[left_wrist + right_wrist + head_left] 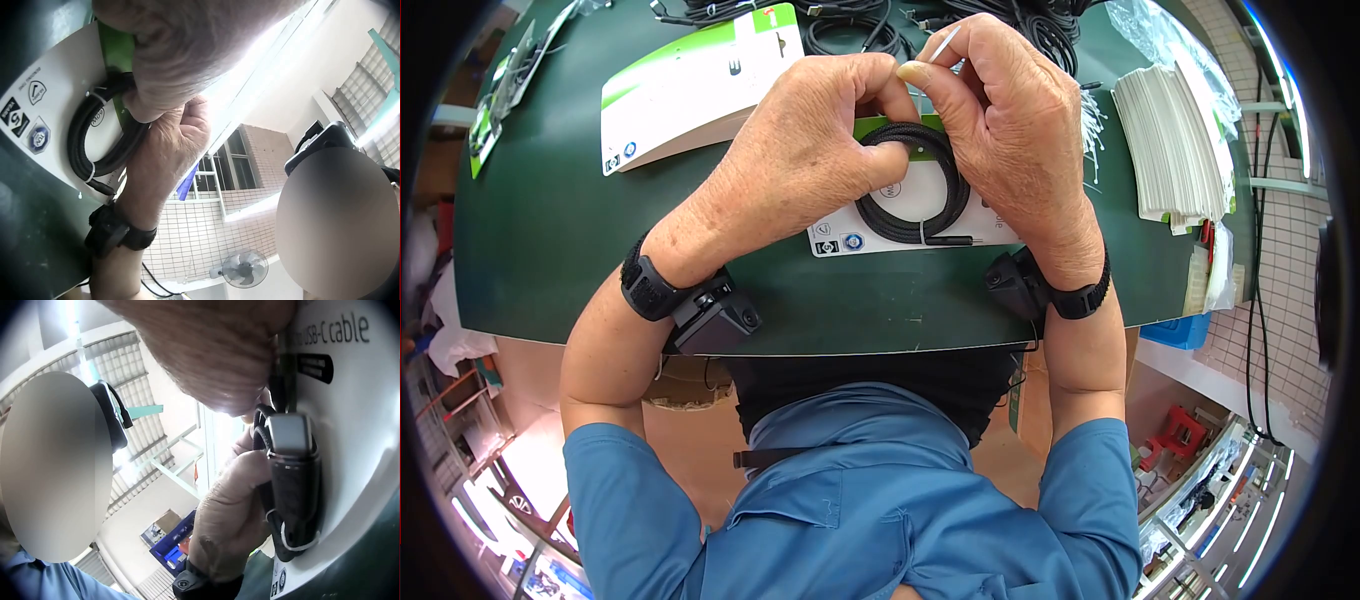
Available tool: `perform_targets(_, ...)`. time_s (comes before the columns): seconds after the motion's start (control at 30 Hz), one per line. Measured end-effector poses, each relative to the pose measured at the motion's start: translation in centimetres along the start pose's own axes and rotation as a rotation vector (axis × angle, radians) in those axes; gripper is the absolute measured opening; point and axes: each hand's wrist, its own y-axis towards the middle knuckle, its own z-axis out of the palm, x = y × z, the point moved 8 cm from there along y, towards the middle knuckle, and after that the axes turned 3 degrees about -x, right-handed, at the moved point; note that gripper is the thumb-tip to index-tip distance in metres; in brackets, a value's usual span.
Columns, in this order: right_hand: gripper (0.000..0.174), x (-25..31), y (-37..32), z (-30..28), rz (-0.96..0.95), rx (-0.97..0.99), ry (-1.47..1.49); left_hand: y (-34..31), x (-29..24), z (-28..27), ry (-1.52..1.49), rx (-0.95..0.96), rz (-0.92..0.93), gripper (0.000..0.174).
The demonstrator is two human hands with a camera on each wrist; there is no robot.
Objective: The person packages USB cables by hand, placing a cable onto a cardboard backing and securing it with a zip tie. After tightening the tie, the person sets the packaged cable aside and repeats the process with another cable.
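A black braided USB-C cable lies coiled against a white and green packaging card, small white ties around the coil. My left hand grips the coil at its upper left, its thumb over the ring and its other fingers curled at the card's top edge. Between thumb and index finger, my right hand pinches a thin white cable tie above the coil. The fingertips of both hands are close together there. In the right wrist view, the cable's metal-tipped plug lies along the printed card.
A stack of white and green cards lies at the left, another stack at the right. Loose white ties lie beyond my right hand. Several black cables are heaped at the back. A blue bin sits beside the green table.
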Motion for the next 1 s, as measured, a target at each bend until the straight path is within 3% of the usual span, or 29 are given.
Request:
perform_targets(0.07, 0.018, 0.9, 1.0, -0.2, 0.004, -0.011, 0.014, 0.0, 0.0, 0.0, -0.007, 0.000, 0.003, 0.017)
perform_targets(0.13, 0.018, 0.8, 2.2, 0.0, 0.455, 0.258, -0.212, 0.0, -0.1, 0.1, -0.019, 0.001, 0.008, 0.015)
perform_targets(0.2, 0.018, 0.0, 1.5, 0.0, 0.681, 0.392, -0.326, 0.0, -0.2, 0.1, -0.026, -0.002, 0.016, 0.015)
perform_targets(0.33, 0.020, -0.1, 1.1, 0.1, 0.664, 0.393, -0.346, -0.1, -0.4, 0.0, -0.035, -0.005, 0.024, 0.014)
perform_targets(0.6, 0.010, -1.0, -0.7, -0.5, 0.847, 0.318, -0.221, 0.0, -0.9, -0.7, -0.065, -0.025, 0.018, 0.016)
perform_targets(0.7, 0.010, -0.4, 0.4, -0.4, 0.680, 0.340, -0.191, 0.1, -1.3, -1.0, -0.119, -0.072, 0.053, 0.018)
perform_targets(0.87, 0.015, 1.0, 2.3, -0.6, 0.612, 0.366, -0.290, 0.0, -1.0, -1.8, -0.144, -0.130, 0.018, 0.024)
perform_targets(1.0, 0.024, 1.8, 2.8, -0.6, 0.540, 0.373, -0.133, -0.1, -1.6, -2.4, -0.119, -0.092, 0.047, 0.030)
